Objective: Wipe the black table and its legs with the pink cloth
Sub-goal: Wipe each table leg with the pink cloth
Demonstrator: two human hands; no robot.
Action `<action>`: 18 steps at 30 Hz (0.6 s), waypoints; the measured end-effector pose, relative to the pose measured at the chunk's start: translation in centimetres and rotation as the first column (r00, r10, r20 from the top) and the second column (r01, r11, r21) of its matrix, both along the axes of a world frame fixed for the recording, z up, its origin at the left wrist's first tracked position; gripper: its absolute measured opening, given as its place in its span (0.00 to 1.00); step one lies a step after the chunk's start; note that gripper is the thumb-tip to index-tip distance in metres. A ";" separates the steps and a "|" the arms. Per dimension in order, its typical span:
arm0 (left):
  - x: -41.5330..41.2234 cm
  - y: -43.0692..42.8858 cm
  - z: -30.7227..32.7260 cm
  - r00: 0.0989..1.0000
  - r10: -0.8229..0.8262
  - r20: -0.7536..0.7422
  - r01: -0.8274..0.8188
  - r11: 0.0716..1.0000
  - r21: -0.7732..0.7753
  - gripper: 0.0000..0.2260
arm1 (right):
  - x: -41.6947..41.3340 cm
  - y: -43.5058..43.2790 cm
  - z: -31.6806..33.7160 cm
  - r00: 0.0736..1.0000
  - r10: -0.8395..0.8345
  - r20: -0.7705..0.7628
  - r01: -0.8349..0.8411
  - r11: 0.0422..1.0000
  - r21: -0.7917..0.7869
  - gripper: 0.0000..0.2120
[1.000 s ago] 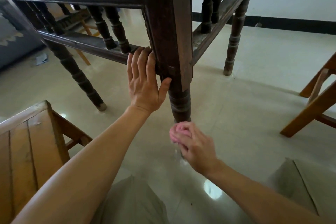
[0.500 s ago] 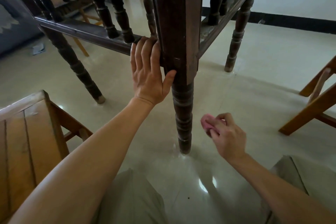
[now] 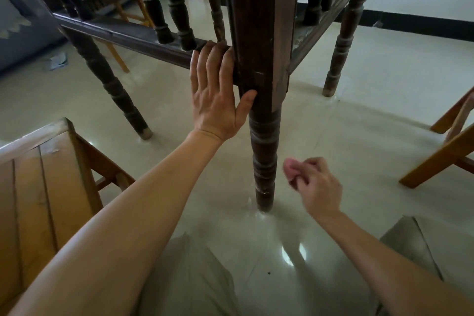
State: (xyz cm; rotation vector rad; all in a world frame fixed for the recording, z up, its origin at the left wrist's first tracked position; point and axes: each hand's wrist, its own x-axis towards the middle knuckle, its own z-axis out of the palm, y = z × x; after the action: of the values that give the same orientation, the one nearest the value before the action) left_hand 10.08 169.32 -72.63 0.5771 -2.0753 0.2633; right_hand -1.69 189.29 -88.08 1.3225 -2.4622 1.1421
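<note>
Two bare hands show in the head view, low beside the black counter (image 3: 256, 20). The left hand (image 3: 218, 95) lies flat against the corner post where the lower rail (image 3: 123, 36) meets it. Its fingers (image 3: 214, 59) are straight and close together, pointing up, with the tips reaching the rail's top edge, and the thumb is spread out and touches the post. Below it the near turned leg (image 3: 263, 149) runs down to the glossy pale floor (image 3: 359, 123). The right hand (image 3: 318, 187) hangs just right of that leg, near its lower part but apart from it. Its fingers are curled and clamped on the pink cloth (image 3: 291, 168) — bunched small, peeking out on the hand's left side, off the floor and touching no wood. Two more dark legs stand on the floor, the far left leg (image 3: 110, 84) and the far right leg (image 3: 341, 46). A light wooden stool (image 3: 38, 187) fills the lower left, and part of a light wooden chair frame (image 3: 441, 156) enters at the right edge. Pale trouser knees (image 3: 189, 277) sit at the bottom.
</note>
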 end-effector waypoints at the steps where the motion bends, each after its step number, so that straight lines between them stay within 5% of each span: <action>1: 0.0 0.0 -0.1 1.000 -0.001 -0.005 0.001 1.000 0.004 0.29 | -1.2 0.4 -0.1 0.998 -0.055 0.017 0.055 0.998 0.010 0.13; 5: -0.2 -0.1 -0.3 1.000 0.003 0.000 -0.003 1.000 0.009 0.29 | -0.7 -0.8 -0.5 0.992 -0.079 0.097 0.076 0.996 0.036 0.09; 11: 0.0 0.3 -0.1 1.000 0.001 0.016 -0.001 0.999 0.037 0.30 | 9.0 -1.0 -3.1 0.937 0.318 0.142 -0.335 0.935 0.116 0.09; 18: 0.6 2.6 -0.4 0.999 -0.011 -0.053 0.020 0.987 0.160 0.29 | 4.2 -1.1 -2.0 0.972 0.183 0.150 -0.198 0.976 0.094 0.10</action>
State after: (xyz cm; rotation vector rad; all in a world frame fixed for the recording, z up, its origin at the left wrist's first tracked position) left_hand 10.66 171.88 -73.02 0.6576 -2.0618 0.0709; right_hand 2.55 188.20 -90.05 1.5928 -2.5746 1.1951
